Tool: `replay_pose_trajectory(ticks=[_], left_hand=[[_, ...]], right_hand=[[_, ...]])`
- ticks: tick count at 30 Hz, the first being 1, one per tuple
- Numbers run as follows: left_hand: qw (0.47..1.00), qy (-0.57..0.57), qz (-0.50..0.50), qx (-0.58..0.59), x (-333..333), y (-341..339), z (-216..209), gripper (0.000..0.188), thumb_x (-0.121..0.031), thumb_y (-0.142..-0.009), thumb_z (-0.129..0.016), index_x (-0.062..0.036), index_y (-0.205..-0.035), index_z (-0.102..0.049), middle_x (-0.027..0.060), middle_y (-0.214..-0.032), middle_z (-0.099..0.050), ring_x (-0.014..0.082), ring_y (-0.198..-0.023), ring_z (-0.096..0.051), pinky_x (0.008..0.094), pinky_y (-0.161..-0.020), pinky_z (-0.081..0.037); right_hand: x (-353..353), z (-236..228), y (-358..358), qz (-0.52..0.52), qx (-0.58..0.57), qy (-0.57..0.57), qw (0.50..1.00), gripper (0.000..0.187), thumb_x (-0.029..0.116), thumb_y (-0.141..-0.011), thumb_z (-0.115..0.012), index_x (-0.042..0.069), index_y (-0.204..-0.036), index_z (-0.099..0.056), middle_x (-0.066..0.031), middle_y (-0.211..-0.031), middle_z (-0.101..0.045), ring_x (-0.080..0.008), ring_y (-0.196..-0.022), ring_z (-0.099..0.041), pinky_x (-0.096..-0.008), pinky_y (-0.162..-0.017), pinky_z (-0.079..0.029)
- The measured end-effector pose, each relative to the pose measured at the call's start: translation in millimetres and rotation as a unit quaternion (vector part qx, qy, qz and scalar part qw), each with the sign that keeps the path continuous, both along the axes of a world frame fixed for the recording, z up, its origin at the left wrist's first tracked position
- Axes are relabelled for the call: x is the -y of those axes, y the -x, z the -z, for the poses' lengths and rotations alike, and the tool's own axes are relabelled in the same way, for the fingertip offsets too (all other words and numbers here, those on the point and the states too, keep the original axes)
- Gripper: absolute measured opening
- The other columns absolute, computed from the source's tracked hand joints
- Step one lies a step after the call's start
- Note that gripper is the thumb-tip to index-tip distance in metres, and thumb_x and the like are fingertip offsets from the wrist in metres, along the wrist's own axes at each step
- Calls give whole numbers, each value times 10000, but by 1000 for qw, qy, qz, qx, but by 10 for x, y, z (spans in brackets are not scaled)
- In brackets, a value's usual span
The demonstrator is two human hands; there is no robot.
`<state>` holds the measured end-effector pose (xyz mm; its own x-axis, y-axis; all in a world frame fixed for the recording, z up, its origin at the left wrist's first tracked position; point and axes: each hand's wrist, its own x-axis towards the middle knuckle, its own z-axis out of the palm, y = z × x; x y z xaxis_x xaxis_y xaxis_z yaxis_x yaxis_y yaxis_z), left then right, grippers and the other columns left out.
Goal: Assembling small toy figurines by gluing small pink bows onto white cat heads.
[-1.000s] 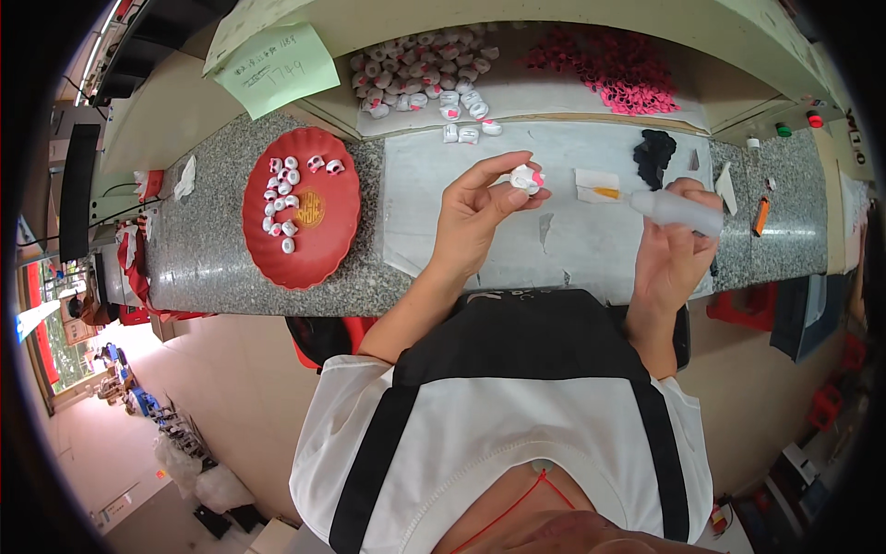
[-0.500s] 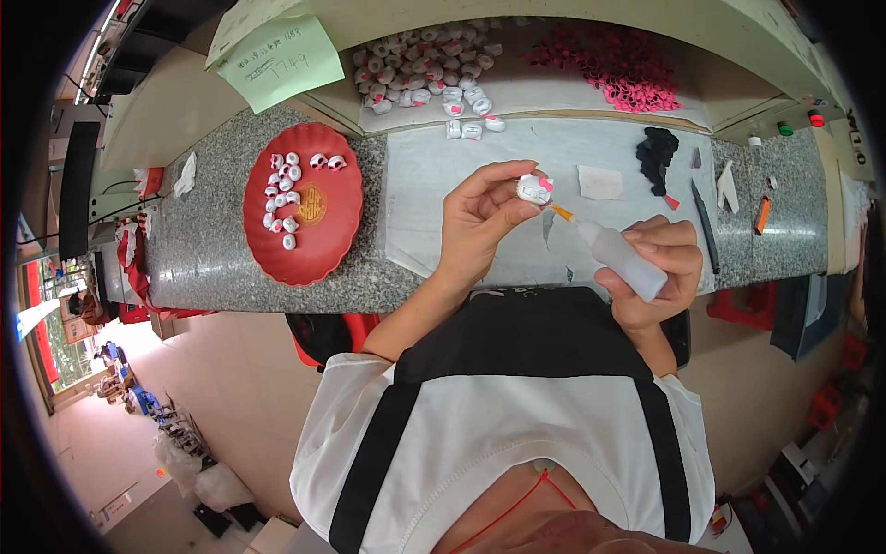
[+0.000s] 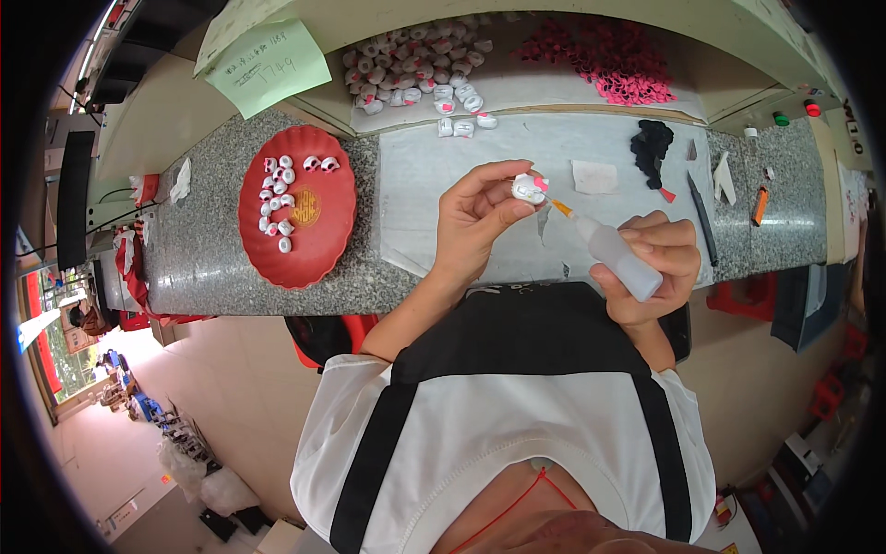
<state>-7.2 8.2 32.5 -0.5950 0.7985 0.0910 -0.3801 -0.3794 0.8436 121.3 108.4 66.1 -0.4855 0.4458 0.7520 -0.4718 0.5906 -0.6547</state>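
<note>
Between the thumb and fingers of my left hand (image 3: 480,208) is a small white figurine head (image 3: 529,189) with a pink patch. My right hand (image 3: 651,263) grips a squeeze bottle (image 3: 620,261), whitish and translucent, tilted so that its orange-yellow nozzle (image 3: 560,209) points at the head. The thin tip reaches the head's lower right side; whether it touches cannot be made out. Under both hands lies a white sheet (image 3: 434,222) on the speckled bench. A small white paper piece (image 3: 595,177) rests on it just beyond the bottle.
To the left, a red scalloped plate (image 3: 337,235) carries several white heads. A shelf at the back holds a heap of white heads (image 3: 406,60) and pink pieces (image 3: 628,74). On the right lie a black cloth (image 3: 652,152), a dark pen-like tool (image 3: 702,217) and an orange object (image 3: 760,206).
The whole view has shifted slightly. Both hands keep their holds, and the nozzle stays at the white head, which looks turned a little.
</note>
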Motion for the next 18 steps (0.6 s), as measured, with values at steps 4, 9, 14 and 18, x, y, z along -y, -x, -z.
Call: replay_pose_trajectory(ticks=[4,9,14,18], left_hand=[[1000,15,10,-4,-5,-7,-2,357,-17,-688,-589,30,-1016,-456,119,-927,-525,164,-836,-530,282,-728,-447],[1000,19,7,-14,-3,-16,-19,349,11,-683,-582,31,-1011,-464,110,-923,-523,159,-846,-523,264,-749,-426],[996,13,-2,-94,3,-4,8,335,57,-668,-574,27,-990,-490,99,-954,-487,156,-876,-495,252,-751,-414],[979,18,-16,-203,5,21,15,330,78,-658,-570,30,-979,-510,104,-977,-461,161,-888,-472,251,-752,-408]], right_hand=[[-2,9,3,-6,0,-5,1000,464,7,-523,-730,51,-883,-441,-98,-831,-446,-151,-585,-482,-227,-488,-401],[1,7,-3,-9,4,-6,1000,469,10,-523,-731,53,-889,-441,-97,-830,-446,-150,-581,-484,-226,-481,-402],[8,3,-5,-5,8,-7,1000,471,8,-519,-733,50,-887,-442,-96,-827,-446,-147,-577,-484,-225,-479,-403],[15,6,6,-5,9,-2,1000,460,1,-518,-731,48,-877,-446,-95,-823,-446,-143,-574,-483,-224,-482,-404]])
